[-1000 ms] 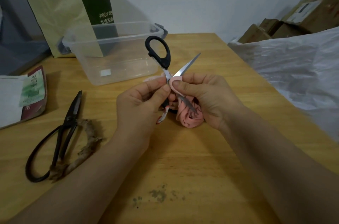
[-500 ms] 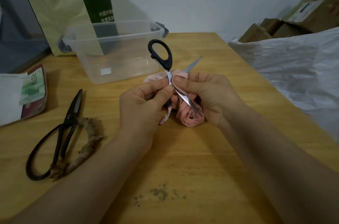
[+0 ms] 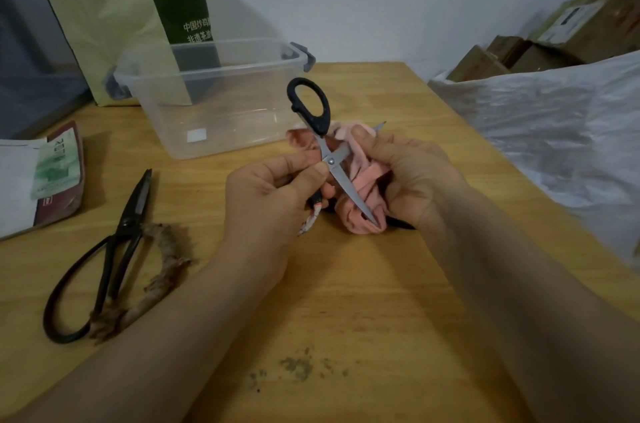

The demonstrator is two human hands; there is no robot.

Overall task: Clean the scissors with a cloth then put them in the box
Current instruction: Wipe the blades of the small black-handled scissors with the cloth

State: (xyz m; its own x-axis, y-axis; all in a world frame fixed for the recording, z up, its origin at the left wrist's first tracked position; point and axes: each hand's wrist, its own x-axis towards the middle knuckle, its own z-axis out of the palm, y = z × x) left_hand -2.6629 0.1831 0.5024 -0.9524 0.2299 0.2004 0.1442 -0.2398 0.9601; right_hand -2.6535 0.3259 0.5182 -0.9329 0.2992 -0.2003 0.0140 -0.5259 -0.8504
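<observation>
Left hand (image 3: pixel 273 194) pinching scissors (image 3: pixel 325 145) at pivot, right hand (image 3: pixel 412 173) gripping pink cloth (image 3: pixel 360 211) round one blade, mid-table (image 3: pixel 346 284). Blades splayed, handle pointing away toward clear box (image 3: pixel 225 131), sitting just beyond near the far edge. Left hand nearer.

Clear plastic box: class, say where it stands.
Head view: the clear plastic box stands left of centre, in front of the green bag, behind the held scissors.

My left hand (image 3: pixel 273 187) hides the nearer handle loop of the scissors (image 3: pixel 318 121), and the cloth (image 3: pixel 367 180) gripped in my right hand (image 3: pixel 412 173) covers most of one blade.
</observation>
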